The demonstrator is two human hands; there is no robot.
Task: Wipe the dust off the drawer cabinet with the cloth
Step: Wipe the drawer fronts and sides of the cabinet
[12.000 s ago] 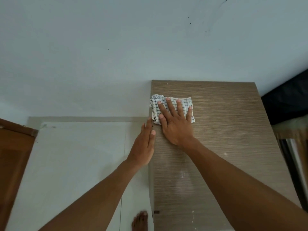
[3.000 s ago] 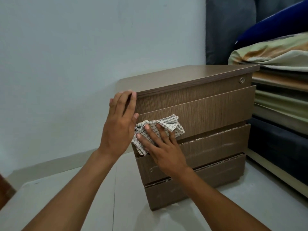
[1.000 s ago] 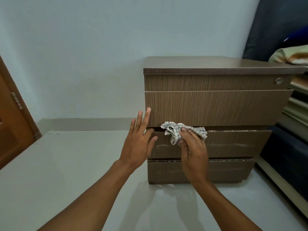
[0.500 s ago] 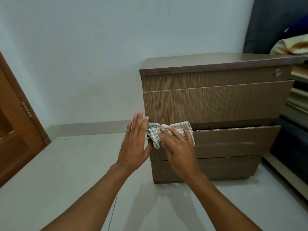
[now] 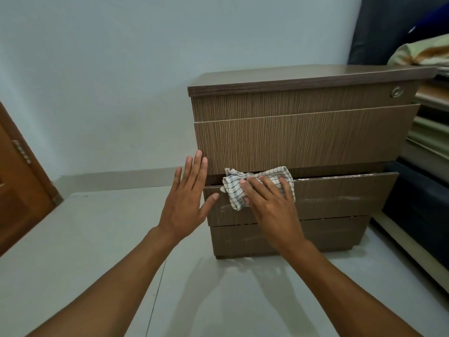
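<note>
A brown wood-grain drawer cabinet [image 5: 303, 139] stands on the floor against the pale wall, with a round lock at its top right. My right hand [image 5: 269, 203] presses a white checked cloth [image 5: 234, 190] flat against the upper left of the third drawer front, which is streaked with pale dust. The cloth bunches over that drawer's top edge. My left hand [image 5: 187, 203] is flat and spread, fingers up, resting on the cabinet's left front corner beside the cloth.
A stack of folded bedding and mattresses [image 5: 432, 132] presses against the cabinet's right side. A brown wooden door [image 5: 17, 190] stands at the far left. Pale floor tiles [image 5: 97, 239] stretch in front and to the left.
My right hand has slid the cloth a little to the right along the third drawer's top edge. The left hand stays at the cabinet's left corner.
</note>
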